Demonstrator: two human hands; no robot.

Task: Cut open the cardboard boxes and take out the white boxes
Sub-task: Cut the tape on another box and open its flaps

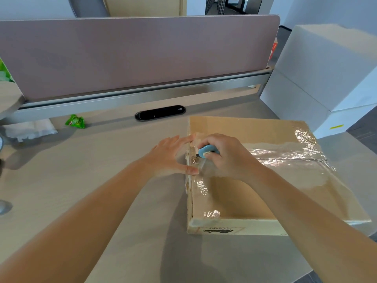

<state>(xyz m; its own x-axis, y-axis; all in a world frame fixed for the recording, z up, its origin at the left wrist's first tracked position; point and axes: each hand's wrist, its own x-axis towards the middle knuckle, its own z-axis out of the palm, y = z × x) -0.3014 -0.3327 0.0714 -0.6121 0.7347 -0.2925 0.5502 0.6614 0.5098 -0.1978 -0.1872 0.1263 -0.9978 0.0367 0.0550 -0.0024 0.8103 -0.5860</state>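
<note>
A flat brown cardboard box (pixel 255 129) sealed with clear shiny tape lies on the desk at the right. My right hand (pixel 228 156) rests on its top near the left edge and grips a small light-blue cutter (pixel 206 150), whose tip sits at the taped left edge. My left hand (pixel 169 155) lies against the box's left side with straight fingers, its thumb touching the top edge just below the cutter. The box's flaps are closed, so its contents are hidden.
Large white boxes (pixel 326 74) are stacked beyond the desk's right end. A pink divider panel (pixel 132 56) runs along the back with a black cable slot (pixel 160 112) below it. A green wrapper (pixel 75 121) and white tissue (pixel 30 128) lie at the back left.
</note>
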